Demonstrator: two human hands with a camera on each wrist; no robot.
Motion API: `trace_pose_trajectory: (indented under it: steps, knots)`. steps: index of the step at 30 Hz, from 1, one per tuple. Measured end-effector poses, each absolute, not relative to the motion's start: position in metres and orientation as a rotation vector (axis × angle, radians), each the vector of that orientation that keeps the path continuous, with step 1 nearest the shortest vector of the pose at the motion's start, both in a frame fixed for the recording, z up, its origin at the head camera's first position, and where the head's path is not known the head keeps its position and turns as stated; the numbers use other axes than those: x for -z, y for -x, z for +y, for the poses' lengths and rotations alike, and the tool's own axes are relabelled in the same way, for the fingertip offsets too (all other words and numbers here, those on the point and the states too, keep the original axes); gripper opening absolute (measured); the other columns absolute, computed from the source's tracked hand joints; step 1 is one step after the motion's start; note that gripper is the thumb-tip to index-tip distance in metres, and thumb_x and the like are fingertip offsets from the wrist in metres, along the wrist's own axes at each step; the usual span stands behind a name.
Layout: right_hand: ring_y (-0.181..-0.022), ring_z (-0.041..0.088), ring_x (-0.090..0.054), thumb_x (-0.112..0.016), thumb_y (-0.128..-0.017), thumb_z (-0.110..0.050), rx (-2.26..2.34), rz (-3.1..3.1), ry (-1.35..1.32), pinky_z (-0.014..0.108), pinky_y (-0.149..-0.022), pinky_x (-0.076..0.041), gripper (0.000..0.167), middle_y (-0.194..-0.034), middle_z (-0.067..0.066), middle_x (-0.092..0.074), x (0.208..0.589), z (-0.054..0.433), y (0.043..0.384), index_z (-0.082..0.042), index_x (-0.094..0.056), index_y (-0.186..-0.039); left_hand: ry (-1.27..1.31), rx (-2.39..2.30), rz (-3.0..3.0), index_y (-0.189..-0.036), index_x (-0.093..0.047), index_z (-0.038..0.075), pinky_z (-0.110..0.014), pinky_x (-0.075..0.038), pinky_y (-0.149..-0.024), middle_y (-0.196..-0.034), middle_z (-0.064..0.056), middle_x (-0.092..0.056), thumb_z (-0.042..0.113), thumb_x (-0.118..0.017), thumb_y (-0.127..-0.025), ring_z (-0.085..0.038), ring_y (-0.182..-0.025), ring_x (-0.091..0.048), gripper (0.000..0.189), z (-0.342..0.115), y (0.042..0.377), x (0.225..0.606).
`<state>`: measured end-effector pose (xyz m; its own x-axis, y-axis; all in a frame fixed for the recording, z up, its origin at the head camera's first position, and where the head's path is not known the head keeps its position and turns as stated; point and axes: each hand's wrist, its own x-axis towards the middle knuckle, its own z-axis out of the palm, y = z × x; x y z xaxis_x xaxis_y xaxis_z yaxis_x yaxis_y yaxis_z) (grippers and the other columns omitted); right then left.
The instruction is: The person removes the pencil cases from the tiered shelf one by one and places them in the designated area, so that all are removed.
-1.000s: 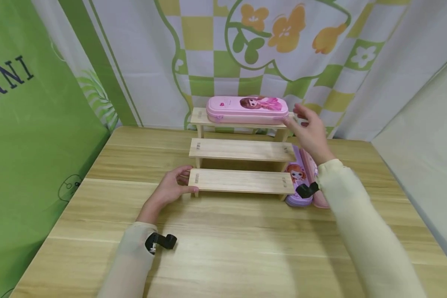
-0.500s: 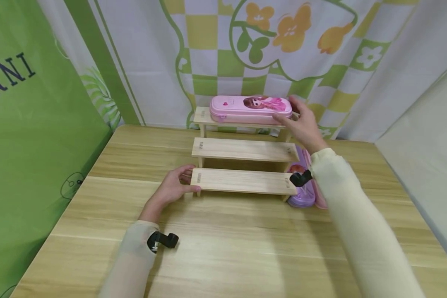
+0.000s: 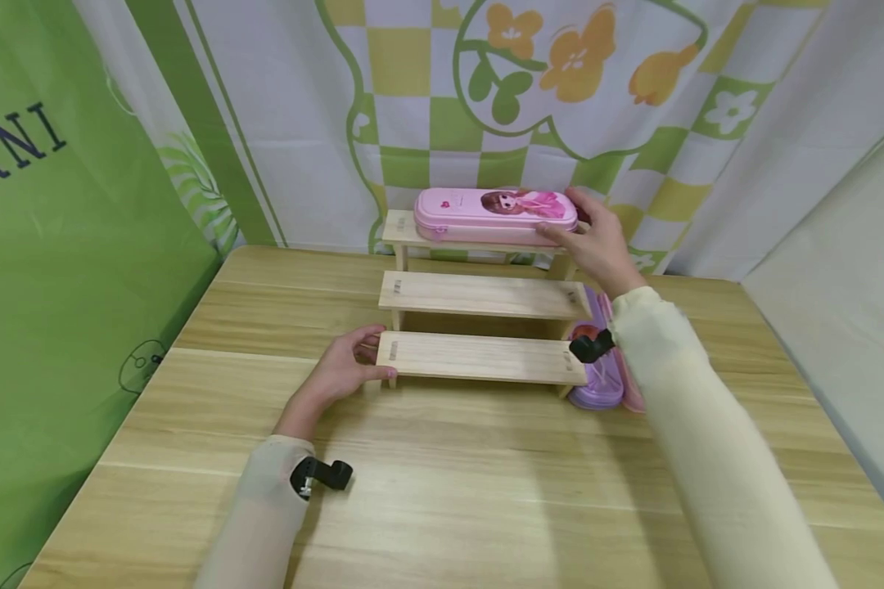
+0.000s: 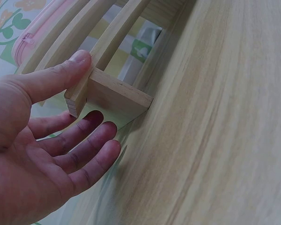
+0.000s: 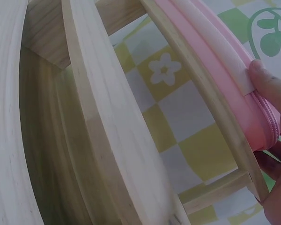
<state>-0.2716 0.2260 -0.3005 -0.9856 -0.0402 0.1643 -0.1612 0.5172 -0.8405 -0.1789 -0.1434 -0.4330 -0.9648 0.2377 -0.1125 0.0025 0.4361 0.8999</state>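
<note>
Resting lengthwise on the top tier point(image 3: 398, 229) of a three-tier wooden stand point(image 3: 479, 294): one pink pencil case point(image 3: 464, 219), doll print facing up, set toward the tier's right end, with a bare strip at the left end. Right hand point(image 3: 600, 245): clamped on the case's right end, thumb at the front side, other fingers round the back, their tips partly hidden. Left hand point(image 3: 339, 368): thumb and forefinger pinching the left end of the bottom tier point(image 3: 479, 358), remaining fingers loosely bent, slightly apart and clear of the wood. Stand: upright toward the back edge of the tabletop point(image 3: 427, 491), near a checked curtain point(image 3: 398, 61). Beside its right end, low on the tabletop: one lavender pencil case point(image 3: 600, 384) and, next to it, a second pink case point(image 3: 633, 398), partly covered by the right sleeve point(image 3: 707, 450). Hazards, as judged: the upper case, held at one end only, could swivel and let its free left end slip over the tier's front or back edge; a sideways push from the right hand could rack or slide the stand, since the left hand's light pinch sits low; the right forearm, passing over the lower cases, could knock them if it drops; the curtain could snag fingers behind the top tier.
</note>
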Motion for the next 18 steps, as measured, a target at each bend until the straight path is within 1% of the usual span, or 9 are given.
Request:
trace_pose_trajectory:
  steps: [8, 11, 13, 16, 18]
  knots:
    - [-0.137, 0.029, -0.049, -0.080, -0.088, -0.024, -1.482, -2.541, -0.110, 0.037, -0.114, -0.042, 0.079, -0.153, 0.016, -0.049, 0.304, 0.227, 0.270, -0.006, -0.040, -0.153, -0.215, -1.553, 2.462, -0.148, -0.046, 0.001, -0.044, -0.048, -0.097, -0.134, -0.019, -0.059, 0.008, -0.084, -0.082, -0.034, -0.117, -0.058, 0.077, -0.143, 0.179, 0.433]
    - [-0.134, 0.025, -0.051, -0.082, -0.086, -0.023, -1.488, -2.487, -0.088, 0.032, -0.112, -0.042, 0.077, -0.150, 0.015, -0.052, 0.305, 0.229, 0.268, -0.007, -0.045, -0.151, -0.214, -1.550, 2.462, -0.148, -0.046, 0.002, -0.044, -0.048, -0.097, -0.134, -0.018, -0.058, 0.009, -0.084, -0.081, -0.034, -0.117, -0.058, 0.077, -0.142, 0.179, 0.433]
    - [-0.129, 0.021, -0.054, -0.082, -0.086, -0.023, -1.504, -2.448, -0.079, 0.026, -0.107, -0.045, 0.075, -0.148, 0.015, -0.054, 0.305, 0.232, 0.266, -0.007, -0.046, -0.150, -0.211, -1.550, 2.462, -0.148, -0.046, 0.002, -0.043, -0.048, -0.097, -0.134, -0.018, -0.058, 0.009, -0.084, -0.081, -0.034, -0.116, -0.058, 0.077, -0.143, 0.180, 0.434]
    - [-0.116, 0.012, -0.057, -0.083, -0.086, -0.024, -1.536, -2.395, -0.064, 0.015, -0.093, -0.048, 0.074, -0.143, 0.015, -0.056, 0.306, 0.237, 0.263, -0.009, -0.048, -0.150, -0.212, -1.550, 2.464, -0.148, -0.046, 0.002, -0.043, -0.048, -0.096, -0.134, -0.018, -0.058, 0.009, -0.084, -0.081, -0.034, -0.116, -0.058, 0.077, -0.144, 0.180, 0.435]
    - [-0.109, 0.007, -0.056, -0.082, -0.086, -0.025, -1.553, -2.373, -0.059, 0.012, -0.086, -0.048, 0.074, -0.141, 0.014, -0.056, 0.307, 0.241, 0.260, -0.009, -0.049, -0.149, -0.211, -1.554, 2.463, -0.148, -0.046, 0.002, -0.043, -0.048, -0.096, -0.134, -0.018, -0.058, 0.009, -0.084, -0.081, -0.034, -0.116, -0.058, 0.078, -0.144, 0.180, 0.436]
